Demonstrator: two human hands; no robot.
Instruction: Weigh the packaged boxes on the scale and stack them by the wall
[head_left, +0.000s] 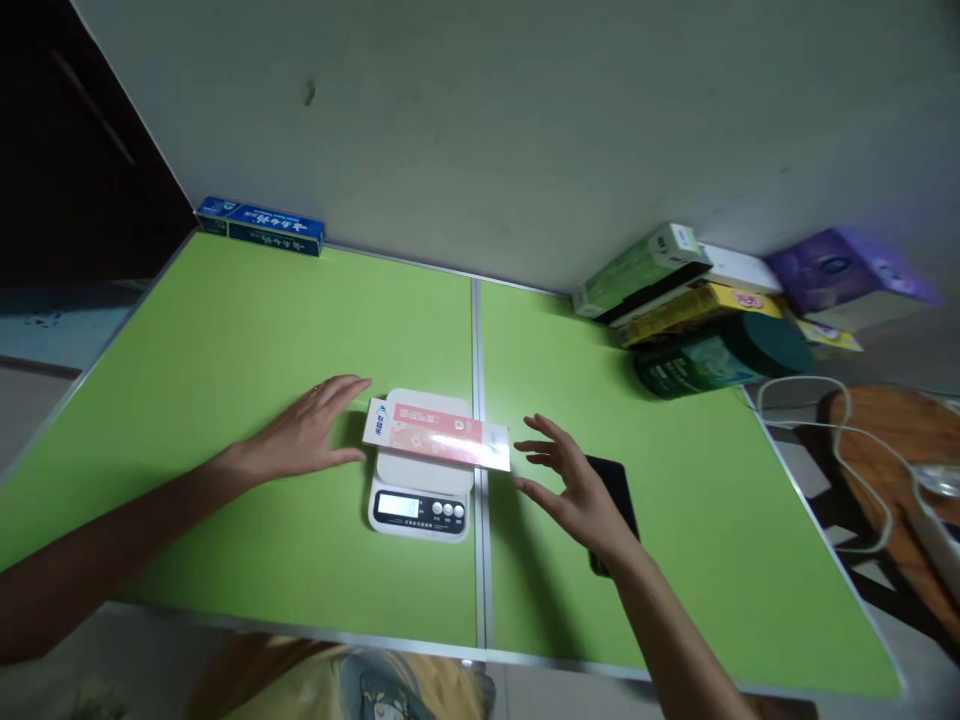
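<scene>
A pink and white toothpaste-style box (437, 432) lies crosswise on the pan of a white kitchen scale (420, 480), its ends jutting past both sides. The scale's lit display (398, 505) faces me, but its digits are too small to read. Just off the box's left end is my left hand (307, 430), thumb and fingers apart and nothing in it. My right hand (562, 480) hovers a little beyond the right end, also spread and holding nothing. Partly behind my right wrist lies a black phone (619, 495).
A blue toothpaste box (260, 226) rests by the wall at the back left. At the back right stand several boxes, including a green one (637, 268) and a purple one (840, 270), beside a dark green jar (720, 355). White cables (847, 430) hang past the right table edge.
</scene>
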